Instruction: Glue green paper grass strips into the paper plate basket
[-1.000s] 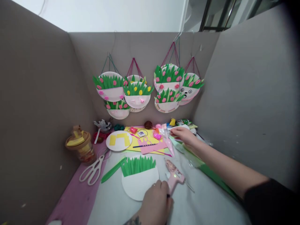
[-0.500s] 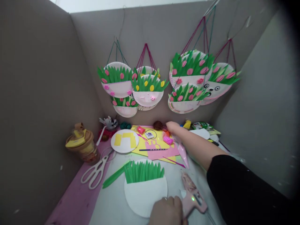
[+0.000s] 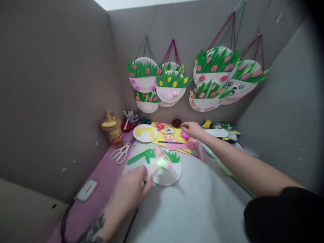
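Note:
My left hand (image 3: 134, 187) is wrapped round the handle of a pink glue gun (image 3: 158, 162), blurred by motion, its green light glowing above the white paper plate (image 3: 168, 177). Green paper grass (image 3: 172, 156) rises from that plate and is partly hidden by the gun. Beside it on the left lies a green paper strip (image 3: 138, 157). At the back of the table my right hand (image 3: 191, 129) has its fingers bent together beside a brown ball (image 3: 177, 123) and above a bright pink packet (image 3: 185, 135). What its fingertips hold is too small to make out.
White scissors (image 3: 120, 153) and a lidded cup (image 3: 111, 133) stand at the left. A plate with yellow strips (image 3: 145, 133) and coloured paper lie at the back. Decorated plates (image 3: 170, 92) hang on the wall. A white power socket (image 3: 87, 190) is at the lower left.
My left hand has lifted the glue gun from the right of the grass plate and carried it left over the plate. My right hand stays at the back. The view has shifted.

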Available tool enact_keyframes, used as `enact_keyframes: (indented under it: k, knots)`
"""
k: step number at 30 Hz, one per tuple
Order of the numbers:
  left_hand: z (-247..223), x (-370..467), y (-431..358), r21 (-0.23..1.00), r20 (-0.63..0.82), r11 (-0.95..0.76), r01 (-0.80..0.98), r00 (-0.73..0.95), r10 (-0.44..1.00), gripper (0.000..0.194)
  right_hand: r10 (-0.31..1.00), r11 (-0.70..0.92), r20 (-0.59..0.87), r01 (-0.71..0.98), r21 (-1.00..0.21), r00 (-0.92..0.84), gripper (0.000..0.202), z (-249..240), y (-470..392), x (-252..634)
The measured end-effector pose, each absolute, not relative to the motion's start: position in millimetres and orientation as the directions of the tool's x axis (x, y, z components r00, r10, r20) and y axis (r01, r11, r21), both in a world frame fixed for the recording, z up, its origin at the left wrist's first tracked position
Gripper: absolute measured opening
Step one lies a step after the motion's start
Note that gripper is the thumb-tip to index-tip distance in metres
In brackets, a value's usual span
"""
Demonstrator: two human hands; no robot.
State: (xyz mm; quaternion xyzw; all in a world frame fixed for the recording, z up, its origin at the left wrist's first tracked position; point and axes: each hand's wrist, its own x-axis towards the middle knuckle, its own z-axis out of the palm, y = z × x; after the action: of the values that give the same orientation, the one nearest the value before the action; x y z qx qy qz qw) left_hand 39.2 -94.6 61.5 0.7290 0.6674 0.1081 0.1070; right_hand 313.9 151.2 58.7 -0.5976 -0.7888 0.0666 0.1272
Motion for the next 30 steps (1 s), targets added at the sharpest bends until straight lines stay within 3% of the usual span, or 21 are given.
enact_keyframes:
  k: [2, 5, 8, 12, 18, 21, 30]
  knots:
    - [63, 6, -103, 0.21, 0.048, 0.103, 0.972, -0.116, 0.992, 0.022, 0.97, 0.241, 0.039, 0.919, -0.311, -0.241, 0.027, 44, 107, 308]
    - [54, -27, -114, 0.143, 0.07, 0.22, 0.965, -0.231, 0.97, 0.025, 0.975, 0.12, -0.111, 0.879, -0.461, -0.191, 0.047, 16, 35, 298]
    - [36, -38, -117, 0.131, 0.072, 0.223, 0.966, -0.234, 0.97, 0.028, 0.99, 0.136, 0.04, 0.87, -0.473, -0.133, 0.056, -4, -17, 281]
    - [18, -39, -108, 0.157, 0.116, 0.23, 0.961, -0.249, 0.961, 0.03, 0.989, 0.127, 0.133, 0.847, -0.517, -0.067, 0.066, -19, -36, 257]
    - [15, -49, -99, 0.238, 0.062, 0.42, 0.876, -0.445, 0.893, 0.044, 0.993, 0.058, 0.114, 0.761, -0.646, 0.022, 0.058, -32, -24, 251]
    - [14, -55, -95, 0.27, 0.01, 0.437, 0.858, -0.457, 0.89, 0.046, 0.992, 0.071, 0.127, 0.739, -0.67, 0.019, 0.053, -36, -22, 254]
    - [8, -58, -90, 0.316, 0.036, 0.432, 0.845, -0.465, 0.884, 0.055, 0.987, 0.112, 0.16, 0.71, -0.695, 0.001, 0.046, -36, -13, 265]
